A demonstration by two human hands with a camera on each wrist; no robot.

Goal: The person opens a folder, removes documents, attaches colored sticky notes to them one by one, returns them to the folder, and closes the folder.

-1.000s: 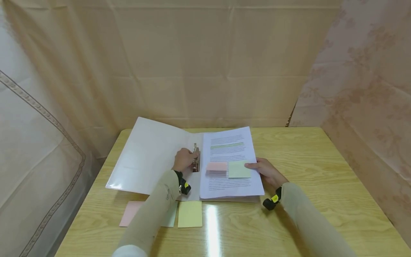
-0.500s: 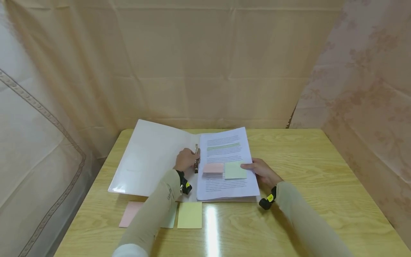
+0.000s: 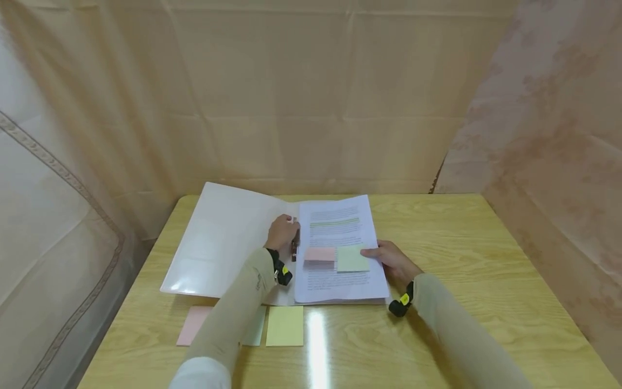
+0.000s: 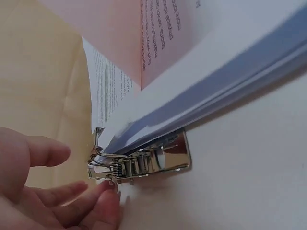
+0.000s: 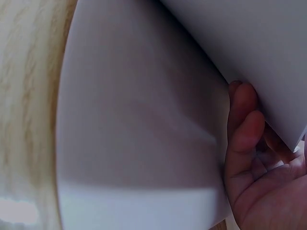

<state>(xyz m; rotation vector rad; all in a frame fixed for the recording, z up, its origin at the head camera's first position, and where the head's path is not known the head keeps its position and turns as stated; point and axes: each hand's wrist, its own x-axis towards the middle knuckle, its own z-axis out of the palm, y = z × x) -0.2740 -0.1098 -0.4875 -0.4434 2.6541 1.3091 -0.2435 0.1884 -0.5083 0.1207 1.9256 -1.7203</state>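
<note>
An open white folder (image 3: 221, 243) lies on the table with a metal lever clip (image 4: 168, 155) fixed near its spine. My left hand (image 3: 282, 232) is at the clip. In the left wrist view its thumb stands apart from the metal while the fingertips (image 4: 106, 206) touch or nearly touch the clip's lower end. A stack of printed sheets (image 3: 330, 289) lies over the folder's right side, its left edge against the clip. My right hand (image 3: 394, 262) grips the stack's right edge, thumb on top over a green sticky note (image 3: 352, 260), fingers underneath. A pink sticky note (image 3: 318, 254) sits beside the green one.
Near the folder's front edge lie a yellow note pad (image 3: 284, 327), a pink pad (image 3: 193, 325) and a green pad (image 3: 255, 329) partly covered by my left forearm. The wooden table (image 3: 452, 237) extends right. A beige curtain (image 3: 311, 97) hangs behind its back edge.
The stack has shifted slightly left toward the clip, with my right hand gripping it. My left hand has moved up a little along the clip, its fingers loosening.
</note>
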